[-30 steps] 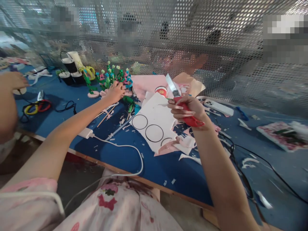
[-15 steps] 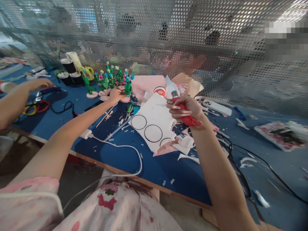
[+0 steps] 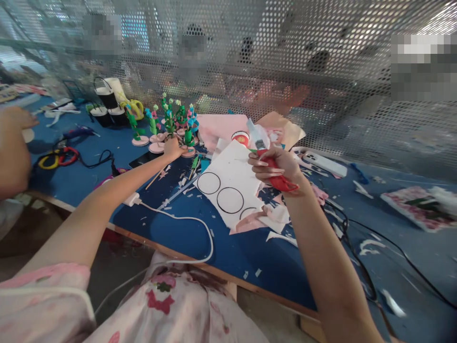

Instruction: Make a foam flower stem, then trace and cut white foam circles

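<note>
My left hand (image 3: 173,148) reaches in among small paper flowers on pink round bases. Its fingers are closed at the edge of the nearest right-hand paper flower (image 3: 188,137), which has a green stem; the fingertips are partly hidden. My right hand (image 3: 273,164) is wrapped around a red-handled tool (image 3: 280,182), raised above the paper scraps. The tool has a grey collar and a pale, flat end pointing up; its exact kind is unclear. Between my hands lies a white sheet (image 3: 232,166) with black circle outlines.
A red cup (image 3: 240,138) stands behind the sheet. A white phone (image 3: 326,163) and dark cables lie at right. Another person's arm (image 3: 14,147) is at far left, near yellow-and-red-handled scissors (image 3: 59,159). A perforated metal screen (image 3: 221,71) rises behind the table.
The co-worker's hand has moved left, away from the blue glue gun. My left hand has shifted slightly at the flowers, and the view has moved a little; my right hand keeps its hold.
</note>
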Available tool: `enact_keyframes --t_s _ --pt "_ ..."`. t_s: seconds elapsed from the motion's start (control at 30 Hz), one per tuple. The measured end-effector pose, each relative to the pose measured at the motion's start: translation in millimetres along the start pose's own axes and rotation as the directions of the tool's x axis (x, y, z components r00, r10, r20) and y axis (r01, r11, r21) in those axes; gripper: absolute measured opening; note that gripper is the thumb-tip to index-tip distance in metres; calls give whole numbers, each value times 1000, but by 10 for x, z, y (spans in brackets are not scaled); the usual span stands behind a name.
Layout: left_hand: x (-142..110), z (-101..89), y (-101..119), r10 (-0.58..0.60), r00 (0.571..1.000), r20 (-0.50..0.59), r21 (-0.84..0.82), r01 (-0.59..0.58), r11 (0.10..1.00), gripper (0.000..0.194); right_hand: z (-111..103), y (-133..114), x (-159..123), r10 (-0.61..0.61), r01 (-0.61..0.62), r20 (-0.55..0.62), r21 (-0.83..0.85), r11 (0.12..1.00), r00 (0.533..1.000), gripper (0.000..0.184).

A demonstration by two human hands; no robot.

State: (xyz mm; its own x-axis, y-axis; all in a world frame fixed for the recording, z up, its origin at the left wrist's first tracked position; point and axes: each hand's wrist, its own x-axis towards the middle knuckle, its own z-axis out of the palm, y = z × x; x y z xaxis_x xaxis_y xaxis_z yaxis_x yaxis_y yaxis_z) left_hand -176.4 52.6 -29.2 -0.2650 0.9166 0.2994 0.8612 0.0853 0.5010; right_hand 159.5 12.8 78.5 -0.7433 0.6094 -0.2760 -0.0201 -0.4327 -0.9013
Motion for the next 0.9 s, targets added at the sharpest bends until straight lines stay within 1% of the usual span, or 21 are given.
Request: enact_keyframes --t_s 0.1,0.17,0.23,0.3,0.33,0.37,0.4,0.43,0.47,0.5,0.53,0.57,0.63,0.67,0.7,0.73,0.77,0.8,0.83,0.9 --pt "-53 -22 92 -83 994 -64 61 87 994 66 5 -1 -2 -12 12 1 -31 999 1000 10" --pt "-111 -61 173 -85 994 -73 108 93 990 75 9 -6 -11 -13 13 -2 -47 999 1000 11" --pt "-189 -130 258 -56 996 -73 195 69 978 77 1 -10 -20 -17 17 0 -42 999 1000 11" --pt "-289 -232 343 2 998 -68 264 16 964 75 -26 -8 -23 -24 24 27 -2 1000 999 10" --pt "-348 -292 389 51 997 -50 297 -34 954 70 -46 -2 -21 -29 28 51 29 999 998 10" --pt "-413 -354 441 105 994 -10 336 -96 937 62 -70 6 -14 -35 30 80 64 998 996 9" --pt "-486 -413 502 132 991 38 371 -137 919 55 -94 18 -3 -42 31 114 101 994 993 8" --pt "-563 -465 574 129 990 62 400 -143 905 52 -117 33 12 -48 27 156 137 990 987 7" --pt "-645 -508 657 148 984 102 407 -177 896 51 -136 50 31 -51 16 205 170 985 977 6" --pt "-726 -538 753 180 972 151 377 -225 898 51 -148 69 53 -51 -2 263 197 980 963 5" --pt "-803 -555 858 230 958 173 312 -275 910 50 -152 89 75 -44 -29 327 216 976 944 5" --pt "-871 -558 969 290 937 193 225 -330 917 54 -147 108 96 -32 -61 391 222 973 920 5" --pt "-966 -535 1191 419 879 227 17 -434 901 65 -115 139 128 3 -117 494 201 973 870 4" --pt "-989 -514 1293 464 850 249 -92 -456 885 65 -93 149 136 13 -127 523 183 975 853 4" --pt "-998 -492 1384 485 830 276 -193 -447 874 60 -71 156 139 19 -126 535 164 978 844 4" --pt "-997 -472 1461 486 817 312 -274 -413 869 49 -54 159 139 19 -115 536 146 983 844 3" --pt "-990 -456 1524 493 796 351 -320 -392 862 35 -43 159 137 13 -97 526 133 986 850 3" --pt "-983 -446 1574 498 789 359 -356 -378 855 26 -39 157 135 3 -75 513 120 990 858 3" --pt "-978 -440 1613 503 790 350 -382 -370 847 22 -41 154 133 -8 -51 498 105 993 867 4" --pt "-981 -442 1661 513 799 313 -426 -365 828 22 -54 146 130 -27 -8 470 72 997 882 4"
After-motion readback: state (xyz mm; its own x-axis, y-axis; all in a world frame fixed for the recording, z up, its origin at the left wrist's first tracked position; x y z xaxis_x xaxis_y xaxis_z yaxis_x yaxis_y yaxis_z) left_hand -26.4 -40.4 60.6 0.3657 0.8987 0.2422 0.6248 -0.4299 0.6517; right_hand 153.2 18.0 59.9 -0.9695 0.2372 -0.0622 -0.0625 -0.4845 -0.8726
